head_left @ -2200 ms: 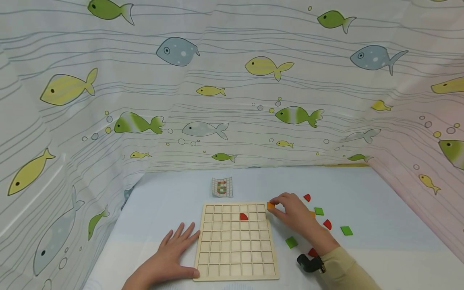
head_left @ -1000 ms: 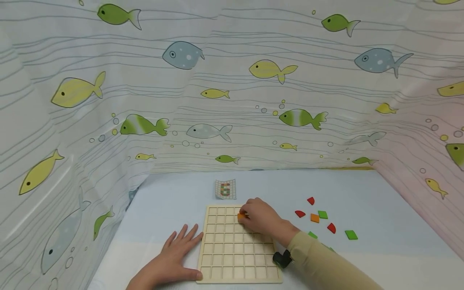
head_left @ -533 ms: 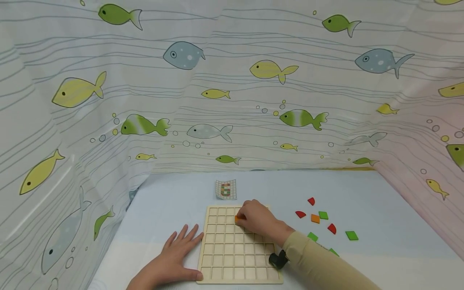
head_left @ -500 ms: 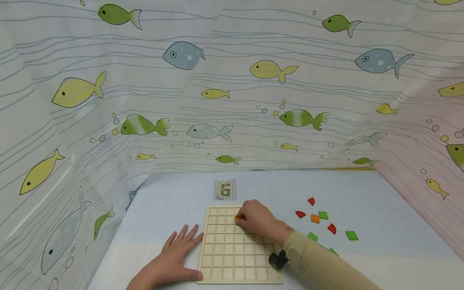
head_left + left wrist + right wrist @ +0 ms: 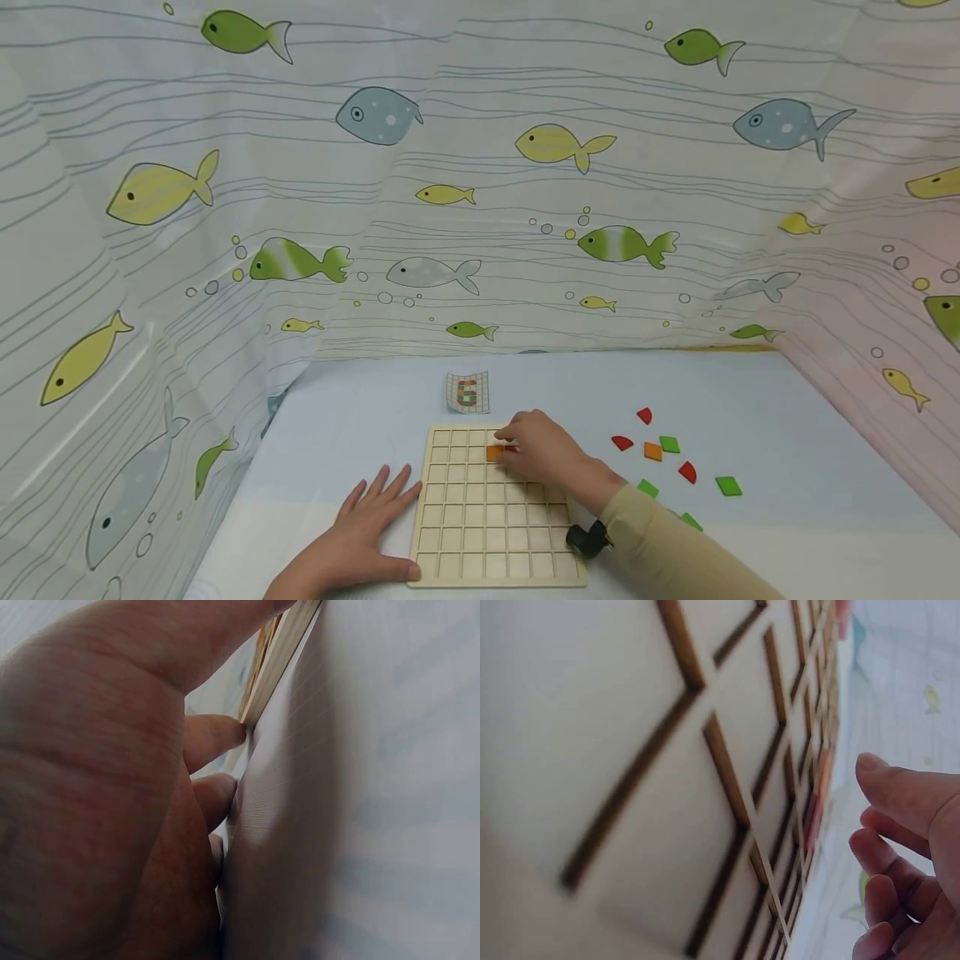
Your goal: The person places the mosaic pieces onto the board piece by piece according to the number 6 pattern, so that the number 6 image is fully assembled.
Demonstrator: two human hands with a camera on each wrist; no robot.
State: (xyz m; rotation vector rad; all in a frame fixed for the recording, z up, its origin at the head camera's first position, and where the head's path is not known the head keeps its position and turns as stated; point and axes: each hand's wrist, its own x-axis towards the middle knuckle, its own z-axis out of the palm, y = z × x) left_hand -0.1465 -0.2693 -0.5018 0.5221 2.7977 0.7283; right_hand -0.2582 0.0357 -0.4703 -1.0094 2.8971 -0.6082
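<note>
A pale wooden grid board (image 5: 483, 517) lies flat on the table. In its second row from the top an orange square tile (image 5: 492, 452) sits in a cell. A red quarter-circle tile (image 5: 512, 449), partly hidden by my fingers, lies just right of it. My right hand (image 5: 542, 450) hovers over these two tiles, thumb and fingertips apart. The right wrist view shows that hand (image 5: 907, 855) with nothing between its loosely bent fingers. My left hand (image 5: 360, 533) rests spread at the board's left edge, its thumb at the near left corner.
Several loose tiles lie right of the board, among them an orange square (image 5: 653, 451), a green square (image 5: 728, 486) and a red quarter circle (image 5: 687, 472). Behind the board lies a small printed pattern card (image 5: 467, 392). Fish-patterned cloth (image 5: 525, 208) surrounds the table.
My right hand carried the orange tile from the board's right side to a cell left of the red tile, let go, and drew back slightly to the right. The left hand stays in place.
</note>
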